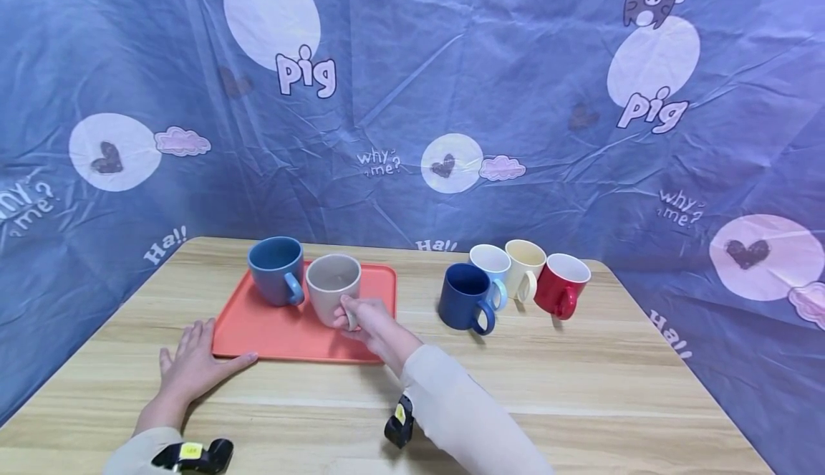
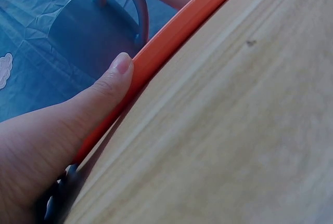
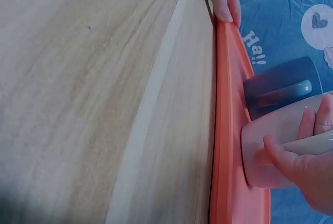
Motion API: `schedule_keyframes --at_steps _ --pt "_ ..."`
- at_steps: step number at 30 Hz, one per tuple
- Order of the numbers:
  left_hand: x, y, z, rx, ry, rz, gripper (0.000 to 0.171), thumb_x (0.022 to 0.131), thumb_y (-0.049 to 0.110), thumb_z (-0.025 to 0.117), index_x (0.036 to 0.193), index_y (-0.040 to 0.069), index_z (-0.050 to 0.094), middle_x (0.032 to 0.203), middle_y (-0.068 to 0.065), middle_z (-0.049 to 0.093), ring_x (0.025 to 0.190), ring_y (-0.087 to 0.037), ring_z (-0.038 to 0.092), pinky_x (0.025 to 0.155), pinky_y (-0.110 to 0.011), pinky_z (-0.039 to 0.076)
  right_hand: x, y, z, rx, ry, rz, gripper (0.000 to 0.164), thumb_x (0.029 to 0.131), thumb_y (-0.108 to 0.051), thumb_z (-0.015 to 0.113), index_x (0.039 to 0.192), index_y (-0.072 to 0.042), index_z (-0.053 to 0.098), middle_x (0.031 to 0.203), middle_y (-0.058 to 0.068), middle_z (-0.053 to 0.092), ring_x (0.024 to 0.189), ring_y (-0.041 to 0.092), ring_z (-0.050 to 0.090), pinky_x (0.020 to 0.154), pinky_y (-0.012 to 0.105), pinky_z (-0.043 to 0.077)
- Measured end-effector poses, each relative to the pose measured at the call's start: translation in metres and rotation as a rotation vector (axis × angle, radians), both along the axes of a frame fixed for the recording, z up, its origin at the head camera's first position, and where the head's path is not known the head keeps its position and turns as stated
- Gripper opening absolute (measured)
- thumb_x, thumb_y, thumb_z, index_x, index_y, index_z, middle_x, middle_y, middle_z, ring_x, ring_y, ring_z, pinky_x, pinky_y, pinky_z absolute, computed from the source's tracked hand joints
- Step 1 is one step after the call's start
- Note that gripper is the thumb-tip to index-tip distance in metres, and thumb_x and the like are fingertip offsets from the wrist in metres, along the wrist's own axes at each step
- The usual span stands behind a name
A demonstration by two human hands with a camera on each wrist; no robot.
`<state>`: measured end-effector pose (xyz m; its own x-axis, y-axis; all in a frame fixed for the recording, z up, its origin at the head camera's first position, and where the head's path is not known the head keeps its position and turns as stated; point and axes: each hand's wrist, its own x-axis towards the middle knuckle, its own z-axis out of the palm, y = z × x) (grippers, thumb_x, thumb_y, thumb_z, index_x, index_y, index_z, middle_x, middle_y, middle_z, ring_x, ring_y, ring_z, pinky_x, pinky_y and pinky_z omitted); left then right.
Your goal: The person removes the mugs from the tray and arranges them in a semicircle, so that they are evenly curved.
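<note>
A coral-red tray lies on the left half of the table. My left hand rests at its front left corner, fingers straight and spread, the thumb along the front rim in the left wrist view. At the tray's back left stands a blue-grey mug, its handle turned toward the front right. Beside it, in the middle of the tray, is a light pinkish-grey mug, upright. My right hand grips that mug by its handle, the thumb pressed near the handle in the right wrist view.
Right of the tray stand a dark blue mug, a light blue mug, a cream mug and a red mug, grouped closely. A blue printed cloth hangs behind the wooden table.
</note>
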<state>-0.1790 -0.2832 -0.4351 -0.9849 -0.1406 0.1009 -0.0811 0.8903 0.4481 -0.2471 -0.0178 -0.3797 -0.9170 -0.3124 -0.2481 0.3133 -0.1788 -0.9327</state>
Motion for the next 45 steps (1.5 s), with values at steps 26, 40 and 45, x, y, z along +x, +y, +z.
schedule_keyframes --at_steps 26,40,45 --pt "-0.002 -0.001 -0.002 0.0 -0.003 0.009 0.113 0.065 0.067 0.054 0.131 -0.013 0.011 0.127 -0.04 0.011 0.118 -0.051 0.001 0.083 -0.067 -0.012 0.021 0.044 0.025 -0.073 0.073 0.073 0.027 0.088 -0.012 0.049 0.063 -0.007 0.057 0.055 0.0 0.053 0.049 0.006 0.054 0.065 0.028 0.047" --pt "-0.002 0.0 -0.003 0.002 -0.01 0.005 0.113 0.065 0.067 0.054 0.131 -0.013 0.01 0.127 -0.04 0.01 0.118 -0.051 0.0 0.083 -0.066 -0.012 0.036 0.105 0.024 -0.069 0.091 0.158 0.019 0.089 -0.009 0.046 0.075 -0.002 0.057 0.062 0.002 0.056 0.057 0.009 0.056 0.082 0.044 0.041" --pt "-0.003 -0.001 -0.003 -0.003 -0.012 0.008 0.113 0.065 0.068 0.054 0.131 -0.013 0.01 0.127 -0.04 0.01 0.118 -0.051 0.001 0.083 -0.066 -0.012 0.039 0.122 0.023 -0.09 0.083 0.174 0.018 0.089 -0.008 0.045 0.078 -0.002 0.057 0.064 0.002 0.056 0.058 0.009 0.056 0.076 0.036 0.045"
